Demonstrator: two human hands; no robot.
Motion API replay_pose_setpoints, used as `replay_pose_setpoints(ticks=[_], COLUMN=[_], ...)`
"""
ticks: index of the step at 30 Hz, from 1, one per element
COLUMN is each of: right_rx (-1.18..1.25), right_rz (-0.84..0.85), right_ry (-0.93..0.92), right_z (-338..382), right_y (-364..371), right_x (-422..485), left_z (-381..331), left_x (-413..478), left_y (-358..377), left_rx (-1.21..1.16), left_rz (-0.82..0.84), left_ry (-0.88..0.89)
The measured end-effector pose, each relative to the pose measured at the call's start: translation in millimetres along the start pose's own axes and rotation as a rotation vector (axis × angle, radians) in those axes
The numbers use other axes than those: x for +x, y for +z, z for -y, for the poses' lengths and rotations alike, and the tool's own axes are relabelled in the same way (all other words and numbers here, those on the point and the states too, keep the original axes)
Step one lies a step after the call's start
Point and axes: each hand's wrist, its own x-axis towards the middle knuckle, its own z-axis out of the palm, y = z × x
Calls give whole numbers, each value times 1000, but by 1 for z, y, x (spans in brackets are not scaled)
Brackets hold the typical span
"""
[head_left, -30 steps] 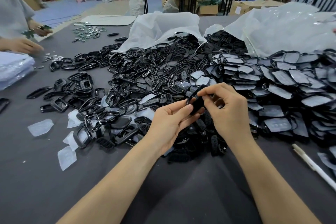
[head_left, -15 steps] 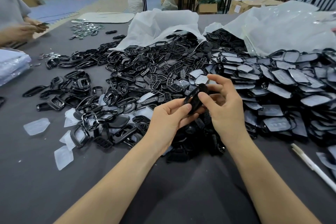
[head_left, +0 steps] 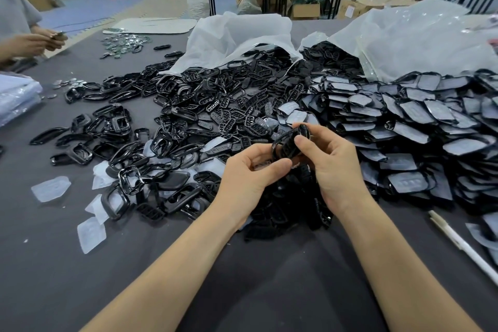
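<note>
Black plastic part (head_left: 286, 145) at frame centre, held above surface (head_left: 269, 291), just in front of heap of black frames (head_left: 188, 121). Left hand (head_left: 246, 172) grip: thumb and fingers pinched on part's lower end. Right hand (head_left: 335, 162) grip: thumb on front, fingers curled behind, clamped on same part. Film-covered pieces (head_left: 409, 116) stacked at right. White pen (head_left: 462, 244) lower right.

Dark grey table (head_left: 54, 277). Heap of black plastic frames (head_left: 167, 127) left of centre, and a stack of film-covered black panels (head_left: 420, 116) on the right. Behind them, left clear bag (head_left: 242, 35) and right clear bag (head_left: 417, 40). White pen (head_left: 463, 245) near the right edge. Loose film pieces (head_left: 50, 188) lie on the left. Metal discs (head_left: 125, 43) far left, near another worker (head_left: 16, 13).
</note>
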Motion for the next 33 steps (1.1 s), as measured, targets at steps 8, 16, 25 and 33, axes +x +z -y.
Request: replay_pose_setpoints(ticks=[8, 16, 25, 33], right_rx=[145, -24, -346, -474], right_rz=[15, -2, -66, -97], right_ry=[21, -60, -132, -88], right_z=[-2, -4, -4, -4], right_y=[0, 1, 3, 3], right_x=[0, -3, -6, -8], left_z=[-5, -5, 0, 2], left_x=[-2, -2, -1, 3], left_y=[5, 5, -3, -6], left_rx=[-128, -107, 186, 272], left_rz=[-48, -122, -139, -142], left_ry=[-10, -1, 72, 52])
